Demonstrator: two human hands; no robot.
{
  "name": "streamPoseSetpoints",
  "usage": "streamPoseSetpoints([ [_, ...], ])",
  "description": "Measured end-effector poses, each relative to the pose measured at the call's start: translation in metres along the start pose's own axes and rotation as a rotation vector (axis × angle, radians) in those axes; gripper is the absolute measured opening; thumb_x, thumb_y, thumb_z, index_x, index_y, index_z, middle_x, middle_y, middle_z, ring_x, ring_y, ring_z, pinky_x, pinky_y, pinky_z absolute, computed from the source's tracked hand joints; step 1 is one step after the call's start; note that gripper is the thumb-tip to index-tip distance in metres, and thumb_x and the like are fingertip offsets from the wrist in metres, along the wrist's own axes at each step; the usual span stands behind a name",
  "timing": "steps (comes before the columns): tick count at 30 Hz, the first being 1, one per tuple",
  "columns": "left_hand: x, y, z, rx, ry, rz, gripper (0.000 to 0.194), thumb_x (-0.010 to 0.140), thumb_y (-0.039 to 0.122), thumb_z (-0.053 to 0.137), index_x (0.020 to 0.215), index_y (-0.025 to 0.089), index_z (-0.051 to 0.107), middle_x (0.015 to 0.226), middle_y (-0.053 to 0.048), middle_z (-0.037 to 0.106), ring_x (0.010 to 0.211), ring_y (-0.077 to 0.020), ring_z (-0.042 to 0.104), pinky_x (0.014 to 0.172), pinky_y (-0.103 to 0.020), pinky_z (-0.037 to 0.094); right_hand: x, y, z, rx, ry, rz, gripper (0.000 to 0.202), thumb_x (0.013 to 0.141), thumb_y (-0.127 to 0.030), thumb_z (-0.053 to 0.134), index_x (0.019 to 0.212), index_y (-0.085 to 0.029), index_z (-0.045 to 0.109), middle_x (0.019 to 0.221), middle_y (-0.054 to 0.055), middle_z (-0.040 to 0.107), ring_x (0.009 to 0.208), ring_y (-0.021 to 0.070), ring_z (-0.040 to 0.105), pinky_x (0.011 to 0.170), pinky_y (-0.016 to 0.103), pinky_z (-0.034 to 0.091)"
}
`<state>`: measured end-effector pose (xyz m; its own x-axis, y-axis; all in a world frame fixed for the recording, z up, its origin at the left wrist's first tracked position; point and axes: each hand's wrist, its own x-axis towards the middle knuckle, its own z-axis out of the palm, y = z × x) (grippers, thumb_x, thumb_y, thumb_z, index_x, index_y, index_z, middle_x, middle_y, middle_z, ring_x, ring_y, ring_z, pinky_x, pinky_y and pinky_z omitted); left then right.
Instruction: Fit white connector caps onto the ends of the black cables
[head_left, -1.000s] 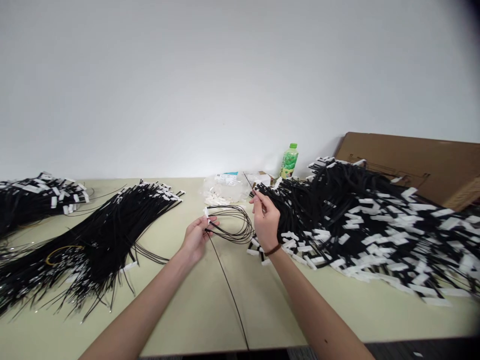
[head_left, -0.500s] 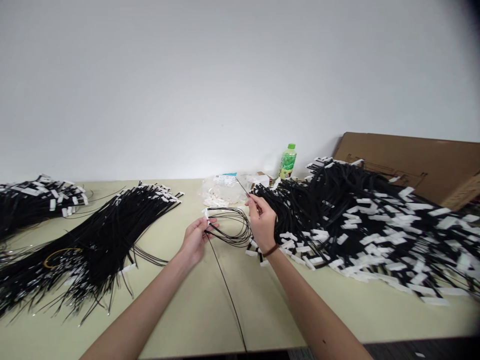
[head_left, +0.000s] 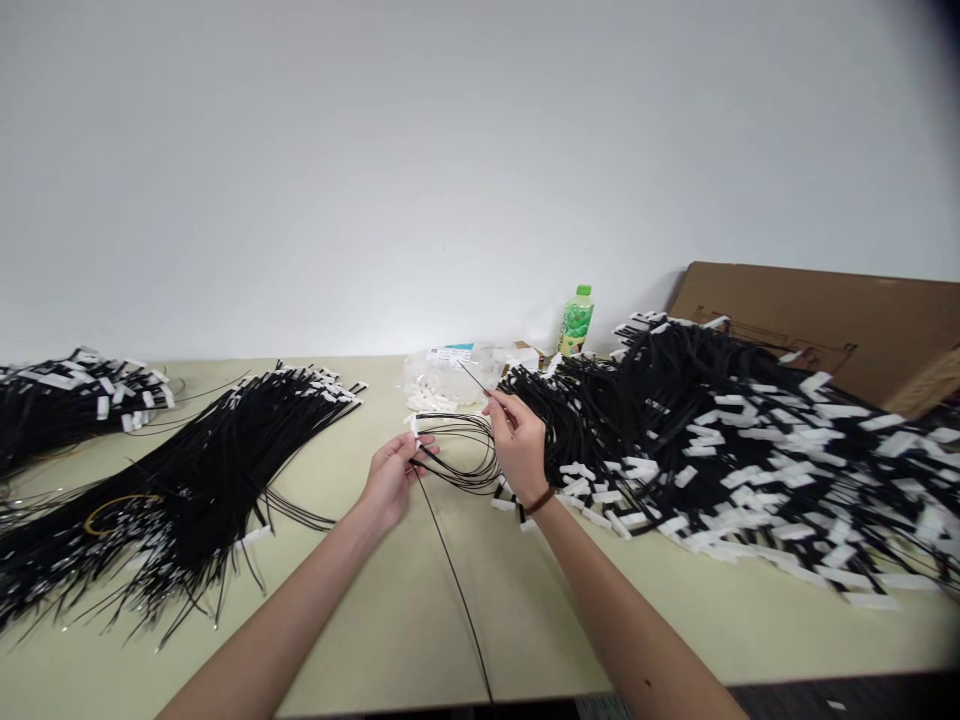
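A coil of thin black cable [head_left: 469, 455] with a white end piece [head_left: 415, 424] is pinched in the fingers of my left hand [head_left: 390, 480]. One strand runs from that hand down to the table's front edge. My right hand [head_left: 519, 445], at the right side of the coil, is closed on a thin dark cable end [head_left: 474, 377] that points up and left. Whether this end belongs to the coil I cannot tell.
Black cable bundles [head_left: 225, 450] with white ends lie at the left. A large pile of cables with white connectors [head_left: 705, 440] fills the right. Behind stand a clear plastic bag [head_left: 442, 378], a green-capped bottle [head_left: 576, 322] and a cardboard box [head_left: 810, 325] on the pale table [head_left: 360, 640].
My right hand has shifted slightly left, and the thin end in it now points further left. My left hand has stayed almost in place with the coil.
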<state>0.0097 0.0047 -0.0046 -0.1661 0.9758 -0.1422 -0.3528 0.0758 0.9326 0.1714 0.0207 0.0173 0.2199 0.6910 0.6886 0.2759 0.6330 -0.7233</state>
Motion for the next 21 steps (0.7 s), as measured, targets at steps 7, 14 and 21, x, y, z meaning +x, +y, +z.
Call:
streamPoseSetpoints([
  [7,0.0008,-0.0010,0.0003,-0.010,0.010,-0.002,0.013,0.075,0.022,0.058,0.077,0.012,0.066,0.079,-0.010,0.068,0.067,-0.0129,0.059,0.053,-0.020,0.038,-0.0025,-0.0005,0.0008,0.006,-0.026,0.009,0.025,0.084,-0.026,0.044,0.091,-0.014,0.065,0.075,0.005,0.062,0.064,0.0134,0.055,0.057,0.024,0.044],
  [14,0.0015,-0.0015,-0.0011,0.006,-0.007,0.006,0.015,0.073,0.023,0.060,0.079,0.011,0.066,0.076,-0.010,0.067,0.061,-0.0120,0.057,0.051,-0.021,0.038,-0.0030,0.0027,0.0031,-0.006,-0.041,-0.002,0.025,0.083,-0.025,0.044,0.091,-0.015,0.066,0.079,0.006,0.064,0.070,0.0147,0.059,0.064,0.025,0.047],
  [21,0.0031,-0.0038,-0.0030,-0.004,-0.005,0.029,0.014,0.074,0.025,0.060,0.078,0.013,0.065,0.077,-0.009,0.067,0.067,-0.0142,0.060,0.052,-0.021,0.038,-0.0046,0.0031,0.0048,-0.007,-0.056,0.011,0.025,0.084,-0.025,0.044,0.092,-0.015,0.066,0.076,0.005,0.065,0.065,0.0138,0.058,0.061,0.024,0.047],
])
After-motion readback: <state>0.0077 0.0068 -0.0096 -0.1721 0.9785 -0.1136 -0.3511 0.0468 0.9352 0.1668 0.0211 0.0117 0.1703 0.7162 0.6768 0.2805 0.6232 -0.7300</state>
